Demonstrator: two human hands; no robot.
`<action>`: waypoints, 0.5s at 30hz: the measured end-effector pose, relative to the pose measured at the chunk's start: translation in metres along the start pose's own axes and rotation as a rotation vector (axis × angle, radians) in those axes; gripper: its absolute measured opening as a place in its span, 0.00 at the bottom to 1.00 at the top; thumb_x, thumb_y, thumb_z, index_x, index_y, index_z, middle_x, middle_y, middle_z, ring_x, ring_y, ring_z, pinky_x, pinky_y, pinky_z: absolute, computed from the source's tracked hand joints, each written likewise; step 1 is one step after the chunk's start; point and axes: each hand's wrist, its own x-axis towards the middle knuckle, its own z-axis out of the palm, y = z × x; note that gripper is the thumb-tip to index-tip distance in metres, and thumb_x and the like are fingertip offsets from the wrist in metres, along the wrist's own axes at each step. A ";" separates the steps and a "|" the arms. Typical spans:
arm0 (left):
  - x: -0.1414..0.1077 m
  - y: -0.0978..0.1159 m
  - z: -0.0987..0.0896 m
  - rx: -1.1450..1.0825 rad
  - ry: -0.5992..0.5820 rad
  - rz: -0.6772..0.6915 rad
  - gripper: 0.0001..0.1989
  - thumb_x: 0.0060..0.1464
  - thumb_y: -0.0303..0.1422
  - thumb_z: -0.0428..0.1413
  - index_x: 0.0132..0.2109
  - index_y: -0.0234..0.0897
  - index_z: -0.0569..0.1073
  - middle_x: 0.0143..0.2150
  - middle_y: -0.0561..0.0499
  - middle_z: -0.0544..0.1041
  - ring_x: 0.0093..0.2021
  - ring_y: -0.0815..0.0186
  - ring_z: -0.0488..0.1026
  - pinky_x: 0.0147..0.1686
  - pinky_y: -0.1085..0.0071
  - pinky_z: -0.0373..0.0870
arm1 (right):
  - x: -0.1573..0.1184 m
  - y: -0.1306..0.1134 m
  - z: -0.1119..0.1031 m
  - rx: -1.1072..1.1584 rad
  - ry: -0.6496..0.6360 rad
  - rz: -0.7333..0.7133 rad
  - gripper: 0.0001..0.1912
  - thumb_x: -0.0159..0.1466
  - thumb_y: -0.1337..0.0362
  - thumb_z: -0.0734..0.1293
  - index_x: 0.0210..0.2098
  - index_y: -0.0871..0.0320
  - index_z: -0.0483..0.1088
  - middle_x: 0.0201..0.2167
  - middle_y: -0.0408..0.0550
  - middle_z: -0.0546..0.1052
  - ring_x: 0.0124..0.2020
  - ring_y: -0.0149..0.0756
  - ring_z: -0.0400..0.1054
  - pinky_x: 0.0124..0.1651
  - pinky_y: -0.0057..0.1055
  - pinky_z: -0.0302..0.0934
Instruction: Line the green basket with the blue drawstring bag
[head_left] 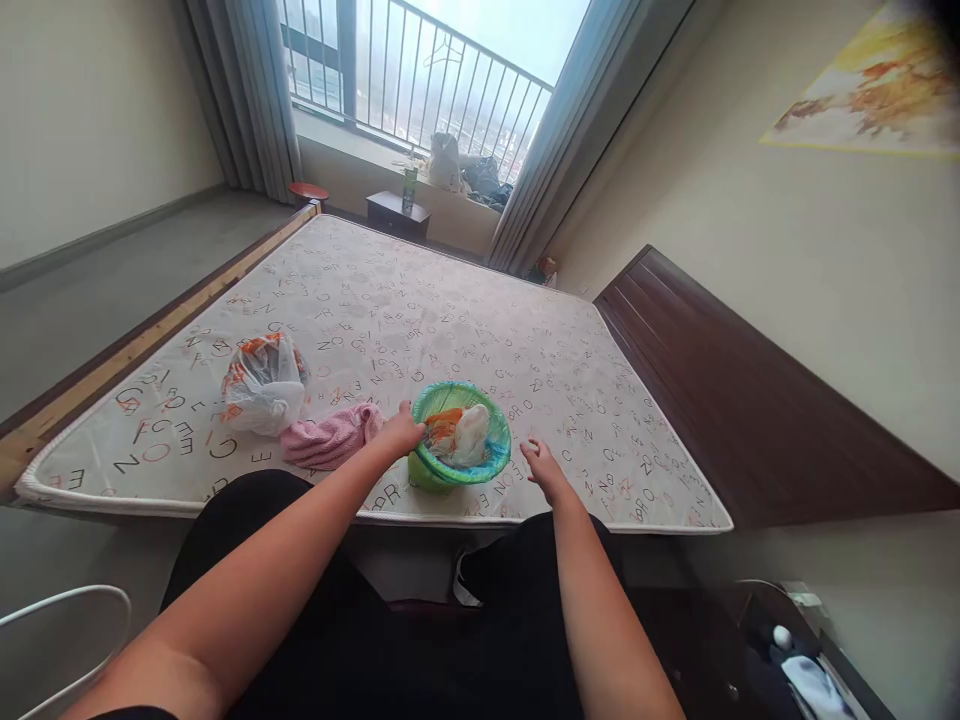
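A green basket (431,474) with a blue-green liner stands on the mattress (420,290) near its front edge, with orange and white plastic bags (470,436) inside. My left hand (402,432) is at the basket's left rim, its fingers closed on the rim. Just right of the basket, my right hand (541,467) hangs with its fingers apart, touching nothing. To the left of my left hand lies a crumpled pink cloth (330,438). Beside the cloth sits a white and orange plastic bag (266,385), bulging and partly see-through.
A dark headboard (750,400) borders the mattress on the right, and a wooden bed rail (161,325) on the left. Beyond the far edge stand a small nightstand (397,214) and a red stool (308,190). A dark cabinet with items is at bottom right.
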 end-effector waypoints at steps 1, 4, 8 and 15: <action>0.002 -0.002 -0.002 -0.126 0.004 -0.074 0.34 0.52 0.35 0.62 0.64 0.36 0.62 0.54 0.31 0.76 0.48 0.49 0.78 0.37 0.63 0.76 | 0.001 0.005 0.008 0.065 -0.064 0.077 0.29 0.64 0.46 0.63 0.58 0.55 0.65 0.56 0.62 0.72 0.51 0.48 0.71 0.46 0.43 0.69; 0.009 -0.006 -0.007 -0.405 0.016 -0.212 0.31 0.51 0.38 0.63 0.60 0.38 0.64 0.54 0.36 0.75 0.44 0.54 0.77 0.30 0.67 0.75 | 0.004 0.006 0.036 0.262 -0.194 0.134 0.28 0.65 0.42 0.61 0.59 0.50 0.63 0.55 0.59 0.73 0.45 0.44 0.74 0.38 0.40 0.71; 0.016 -0.008 -0.008 -0.516 0.025 -0.251 0.15 0.60 0.40 0.55 0.50 0.37 0.70 0.47 0.41 0.77 0.39 0.64 0.76 0.31 0.75 0.74 | 0.017 -0.009 0.059 0.392 -0.146 0.177 0.23 0.64 0.45 0.64 0.52 0.52 0.67 0.48 0.56 0.77 0.38 0.41 0.74 0.34 0.36 0.70; 0.011 -0.010 0.004 -0.600 -0.085 -0.361 0.07 0.58 0.35 0.52 0.38 0.37 0.71 0.37 0.44 0.79 0.32 0.65 0.75 0.32 0.69 0.76 | 0.046 -0.010 0.066 0.386 -0.027 0.095 0.16 0.60 0.51 0.66 0.41 0.56 0.70 0.28 0.46 0.77 0.30 0.38 0.71 0.29 0.29 0.65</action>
